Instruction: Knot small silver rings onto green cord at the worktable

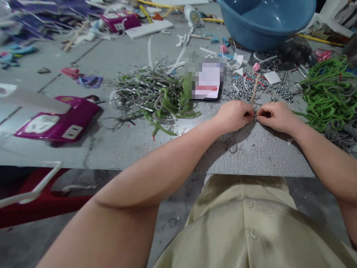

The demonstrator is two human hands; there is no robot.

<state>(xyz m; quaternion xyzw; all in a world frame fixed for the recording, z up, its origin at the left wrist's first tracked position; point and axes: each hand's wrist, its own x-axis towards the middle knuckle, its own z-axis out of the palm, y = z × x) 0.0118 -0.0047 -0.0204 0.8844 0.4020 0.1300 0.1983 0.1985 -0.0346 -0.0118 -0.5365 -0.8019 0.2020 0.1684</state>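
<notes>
My left hand (235,116) and my right hand (275,116) meet fingertip to fingertip just above the tabletop, both closed in a pinch. Between them is a thin grey cord (233,148), whose loop hangs down below my left hand; the exact spot being pinched is too small to make out. A thin wooden stick (255,88) stands tilted just behind the fingertips. Beyond the hands lie many small shiny metal beads (241,87). To the right of my right hand is a heap of green cords (329,93) with grey ones beneath.
A phone (208,82) lies left of the beads, beside a tangled pile of green and grey cords (156,95). Farther left sits a purple device (61,119). A blue basin (264,22) stands at the back. The table's front edge (251,174) runs close to my body.
</notes>
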